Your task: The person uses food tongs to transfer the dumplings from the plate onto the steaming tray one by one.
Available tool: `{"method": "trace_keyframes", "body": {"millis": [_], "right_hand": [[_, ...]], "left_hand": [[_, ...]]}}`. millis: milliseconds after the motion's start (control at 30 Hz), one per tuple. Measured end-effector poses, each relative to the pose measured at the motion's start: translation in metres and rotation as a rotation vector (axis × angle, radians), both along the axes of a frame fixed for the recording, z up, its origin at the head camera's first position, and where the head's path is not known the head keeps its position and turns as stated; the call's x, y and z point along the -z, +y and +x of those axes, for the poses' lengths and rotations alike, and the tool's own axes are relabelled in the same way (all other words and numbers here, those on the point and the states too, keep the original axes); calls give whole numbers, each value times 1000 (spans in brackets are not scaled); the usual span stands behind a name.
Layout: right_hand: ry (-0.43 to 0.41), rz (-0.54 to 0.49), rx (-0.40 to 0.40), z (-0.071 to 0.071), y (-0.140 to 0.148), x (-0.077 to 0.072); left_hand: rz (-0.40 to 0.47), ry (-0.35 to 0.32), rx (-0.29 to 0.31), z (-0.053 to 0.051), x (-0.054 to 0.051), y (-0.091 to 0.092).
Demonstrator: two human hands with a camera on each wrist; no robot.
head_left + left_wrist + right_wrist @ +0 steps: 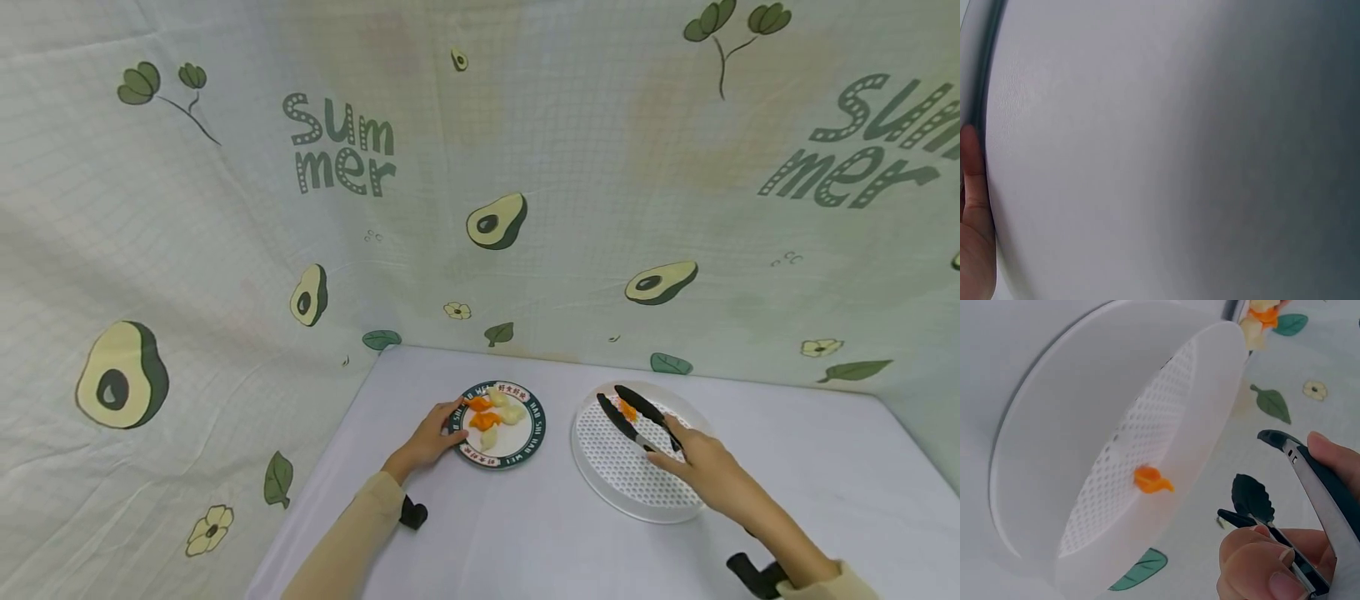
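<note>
My left hand grips the left rim of a round plate with a green lettered border; one digit lies along its edge in the left wrist view. On it lie orange dumpling-like pieces and several pale yellow ones. My right hand holds black-tipped tongs, their tips spread apart over a round white basket with a perforated bottom. A single orange dumpling-like piece sits inside the basket. In the right wrist view the tongs' tips are apart from it.
Plate and basket stand side by side on a white-covered table, with a gap between them. Behind and at the left hangs a cloth printed with avocados and leaves. Black wrist mounts show below the hands.
</note>
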State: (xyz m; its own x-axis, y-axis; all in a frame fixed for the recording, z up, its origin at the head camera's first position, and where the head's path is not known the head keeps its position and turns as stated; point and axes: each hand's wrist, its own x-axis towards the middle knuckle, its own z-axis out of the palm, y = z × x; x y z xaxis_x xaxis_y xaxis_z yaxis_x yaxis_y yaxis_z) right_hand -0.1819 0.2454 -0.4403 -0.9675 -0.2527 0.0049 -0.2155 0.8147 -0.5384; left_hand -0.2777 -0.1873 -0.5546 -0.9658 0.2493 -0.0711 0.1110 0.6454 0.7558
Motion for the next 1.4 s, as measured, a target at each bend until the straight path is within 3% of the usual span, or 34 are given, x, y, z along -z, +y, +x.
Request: {"method": "trace_keyframes", "body": {"millis": [400, 933, 1400], "right_hand": [[75, -79, -97, 7, -44, -2], [-125, -168, -56, 11, -101, 14], [-171, -178, -55, 10, -137, 36]], "left_hand": [[-1, -4, 12, -2, 3, -2], [14, -7, 17, -3, 4, -3], [20, -7, 7, -4, 6, -2]]}}
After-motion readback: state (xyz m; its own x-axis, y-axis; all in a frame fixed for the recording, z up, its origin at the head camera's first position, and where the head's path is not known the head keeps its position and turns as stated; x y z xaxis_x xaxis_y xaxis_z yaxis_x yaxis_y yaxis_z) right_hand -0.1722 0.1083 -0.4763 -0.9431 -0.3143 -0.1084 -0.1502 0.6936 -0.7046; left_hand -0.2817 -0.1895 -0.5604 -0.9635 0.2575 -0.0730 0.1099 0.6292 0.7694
